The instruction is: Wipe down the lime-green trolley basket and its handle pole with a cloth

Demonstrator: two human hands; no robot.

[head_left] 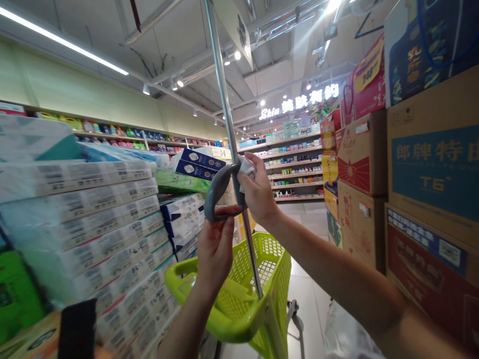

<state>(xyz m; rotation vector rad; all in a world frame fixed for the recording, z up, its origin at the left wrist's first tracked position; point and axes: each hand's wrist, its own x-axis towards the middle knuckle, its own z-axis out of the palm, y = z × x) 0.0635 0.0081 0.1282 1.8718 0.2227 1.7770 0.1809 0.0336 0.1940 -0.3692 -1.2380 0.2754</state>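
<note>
Head view: left hand (215, 252), fingers (226, 234) curled tight, pinching lower end of grey curved plastic loop handle (218, 192). Right hand (259, 188) closed on white fabric scrap (247, 169) at loop's top, touching slim steel pole (223, 99). Lime-green plastic cart basket (239, 309) at 6 o'clock. Wrapped white paper packs (86, 239) at 9 o'clock; stacked cardboard cartons (430, 164) at 3 o'clock; store shelves (295, 169) at 1 o'clock.
</note>
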